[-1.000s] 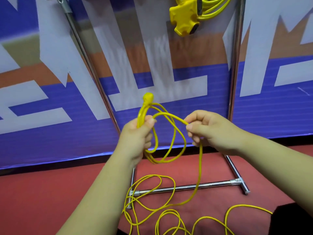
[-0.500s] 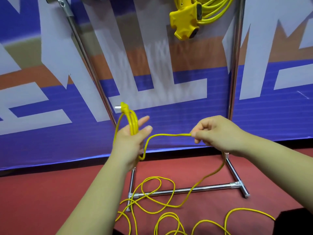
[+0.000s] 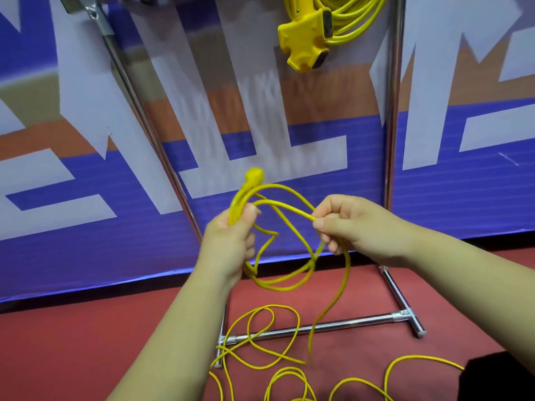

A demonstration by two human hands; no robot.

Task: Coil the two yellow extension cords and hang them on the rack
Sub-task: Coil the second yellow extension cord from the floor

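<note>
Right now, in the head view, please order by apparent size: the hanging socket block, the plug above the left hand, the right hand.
1. right hand, though it is nearest the camera, which enlarges it.
2. socket block, hanging farther away.
3. plug on the held cord, clearly the smallest.

1. The red floor (image 3: 86,342) carries the metal rack (image 3: 318,328), whose base bars lie flat on it.
2. Slack loops of the loose yellow cord (image 3: 260,363) sprawl across the near floor, crossing the base bar.
3. A dark object (image 3: 498,377) sits near right.
</note>
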